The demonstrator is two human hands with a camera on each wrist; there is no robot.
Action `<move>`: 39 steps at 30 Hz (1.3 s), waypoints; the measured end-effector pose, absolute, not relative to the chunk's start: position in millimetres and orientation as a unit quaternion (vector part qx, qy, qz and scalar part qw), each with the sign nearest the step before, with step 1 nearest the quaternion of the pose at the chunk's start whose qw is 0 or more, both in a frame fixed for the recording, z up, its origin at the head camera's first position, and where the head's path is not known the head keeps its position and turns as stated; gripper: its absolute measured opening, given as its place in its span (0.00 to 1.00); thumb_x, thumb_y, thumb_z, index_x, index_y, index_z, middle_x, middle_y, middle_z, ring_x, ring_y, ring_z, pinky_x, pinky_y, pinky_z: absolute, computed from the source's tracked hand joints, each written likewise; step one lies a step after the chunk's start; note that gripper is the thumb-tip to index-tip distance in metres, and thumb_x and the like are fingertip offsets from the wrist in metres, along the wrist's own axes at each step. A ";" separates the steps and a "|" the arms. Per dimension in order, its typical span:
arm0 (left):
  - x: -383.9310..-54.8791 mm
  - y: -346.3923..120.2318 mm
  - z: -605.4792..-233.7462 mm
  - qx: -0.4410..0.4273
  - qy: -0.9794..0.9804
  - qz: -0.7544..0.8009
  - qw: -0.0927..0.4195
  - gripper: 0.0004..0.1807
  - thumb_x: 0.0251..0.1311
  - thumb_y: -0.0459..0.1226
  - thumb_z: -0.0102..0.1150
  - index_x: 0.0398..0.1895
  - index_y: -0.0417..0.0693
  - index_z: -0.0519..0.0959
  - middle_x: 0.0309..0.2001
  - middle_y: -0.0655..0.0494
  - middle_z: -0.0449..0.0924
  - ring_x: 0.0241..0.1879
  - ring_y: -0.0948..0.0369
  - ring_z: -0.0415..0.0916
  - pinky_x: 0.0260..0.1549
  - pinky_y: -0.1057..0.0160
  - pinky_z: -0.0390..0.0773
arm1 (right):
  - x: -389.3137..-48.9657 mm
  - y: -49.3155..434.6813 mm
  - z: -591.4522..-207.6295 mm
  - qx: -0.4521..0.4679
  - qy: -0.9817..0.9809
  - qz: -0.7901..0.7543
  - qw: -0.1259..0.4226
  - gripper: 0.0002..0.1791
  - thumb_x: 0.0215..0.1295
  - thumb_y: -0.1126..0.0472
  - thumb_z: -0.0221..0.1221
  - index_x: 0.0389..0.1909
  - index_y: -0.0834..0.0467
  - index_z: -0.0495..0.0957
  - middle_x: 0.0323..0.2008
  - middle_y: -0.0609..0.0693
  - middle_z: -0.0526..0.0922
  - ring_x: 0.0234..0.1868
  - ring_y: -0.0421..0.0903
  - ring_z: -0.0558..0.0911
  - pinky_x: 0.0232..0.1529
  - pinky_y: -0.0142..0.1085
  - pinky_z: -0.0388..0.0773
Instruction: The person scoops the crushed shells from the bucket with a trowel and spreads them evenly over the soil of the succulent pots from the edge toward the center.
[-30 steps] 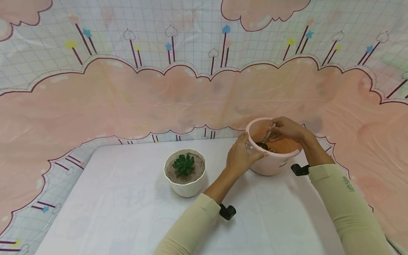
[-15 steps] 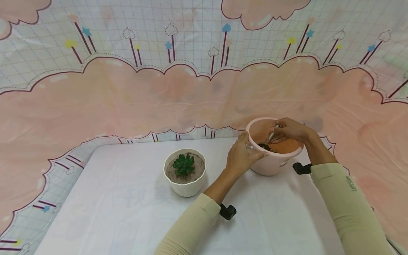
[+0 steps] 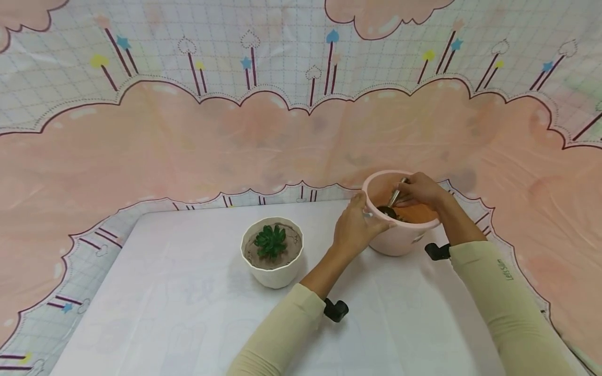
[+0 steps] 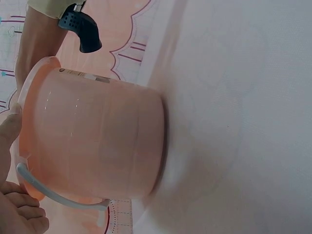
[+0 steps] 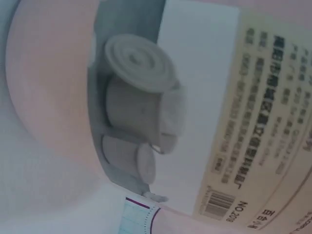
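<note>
Left hand [image 3: 354, 228] grips the bucket [image 3: 392, 243] near back edge of the surface [image 3: 188, 303]; right hand [image 3: 423, 190] pinches a spoon [image 3: 394, 197]. Hard pulling could tip the bucket.

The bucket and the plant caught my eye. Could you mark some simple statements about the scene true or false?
1. The left hand holds the pink bucket at its rim. True.
2. The right hand is empty. False: the right hand holds a metal scoop inside the bucket.
3. The green plant sits in a white pot. True.
4. The pot stands inside the bucket. False: it stands apart, on the white table.
5. Both sleeves are pale. True.
</note>
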State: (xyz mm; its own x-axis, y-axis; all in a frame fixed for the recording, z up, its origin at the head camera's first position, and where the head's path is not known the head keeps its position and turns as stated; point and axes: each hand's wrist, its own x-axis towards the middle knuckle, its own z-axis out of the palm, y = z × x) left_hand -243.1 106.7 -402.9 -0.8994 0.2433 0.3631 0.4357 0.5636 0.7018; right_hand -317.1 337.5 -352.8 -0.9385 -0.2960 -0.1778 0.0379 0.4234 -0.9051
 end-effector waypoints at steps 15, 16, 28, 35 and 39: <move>-238.8 106.9 -401.4 -0.182 -0.876 -0.435 0.106 0.55 0.53 0.55 0.82 0.79 0.41 0.67 0.71 0.48 0.74 0.56 0.55 0.82 0.46 0.55 0.83 | -317.1 336.9 -348.8 -0.019 0.802 -0.548 0.236 0.19 0.86 0.66 0.43 0.47 0.82 0.71 0.32 0.64 0.85 0.31 0.52 0.90 0.41 0.43 0.88; -238.7 107.0 -401.5 -0.183 -0.876 -0.434 0.106 0.55 0.53 0.55 0.81 0.79 0.41 0.67 0.70 0.48 0.75 0.54 0.55 0.82 0.45 0.56 0.83 | -317.0 336.3 -348.5 -0.012 0.805 -0.543 0.239 0.19 0.85 0.66 0.43 0.47 0.82 0.71 0.32 0.64 0.85 0.31 0.52 0.90 0.40 0.42 0.88; -239.0 105.1 -402.5 -0.183 -0.877 -0.429 0.113 0.55 0.52 0.56 0.82 0.79 0.40 0.67 0.74 0.47 0.71 0.54 0.55 0.83 0.47 0.56 0.83 | -310.7 330.0 -343.7 0.016 0.800 -0.552 0.236 0.20 0.85 0.66 0.42 0.46 0.83 0.72 0.29 0.62 0.86 0.28 0.50 0.90 0.38 0.41 0.88; -239.9 104.9 -401.5 -0.185 -0.881 -0.422 0.111 0.55 0.52 0.57 0.81 0.78 0.41 0.68 0.74 0.48 0.71 0.52 0.57 0.83 0.41 0.59 0.83 | -307.9 329.6 -337.4 0.030 0.789 -0.567 0.234 0.19 0.85 0.67 0.41 0.46 0.83 0.71 0.29 0.63 0.86 0.28 0.51 0.91 0.39 0.42 0.88; -240.7 104.8 -400.8 -0.189 -0.881 -0.418 0.119 0.53 0.52 0.57 0.81 0.76 0.41 0.70 0.71 0.49 0.75 0.50 0.57 0.83 0.39 0.58 0.82 | -308.5 329.1 -331.6 0.036 0.785 -0.574 0.231 0.19 0.85 0.67 0.40 0.46 0.81 0.71 0.29 0.62 0.86 0.29 0.52 0.91 0.40 0.42 0.88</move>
